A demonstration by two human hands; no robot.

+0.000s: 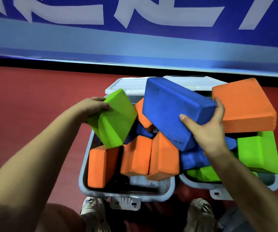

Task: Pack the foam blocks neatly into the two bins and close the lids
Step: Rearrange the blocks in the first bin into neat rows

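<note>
While large white lettering runs across the blue banner at twelve o'clock, it is cropped and cannot be read, and no label on the bins can be made out. Two grey bins sit side by side on the red floor, just ahead of the person's shoes. The left bin holds three orange blocks standing on end in a row along its six o'clock side, with further orange and blue blocks heaped behind them. The right bin is piled above its rim with green and blue blocks, and a big orange block lies tilted on top at its two o'clock corner. Both white lids are swung open at twelve o'clock.

The left hand grips a green block by its ten o'clock end, holding it tilted over the left bin's ten o'clock corner. The right hand grips a blue block by its near end, thumb on the top face and fingers wrapped round the far edge. That block slants across the gap between both bins, touching the big orange block at three o'clock.
</note>
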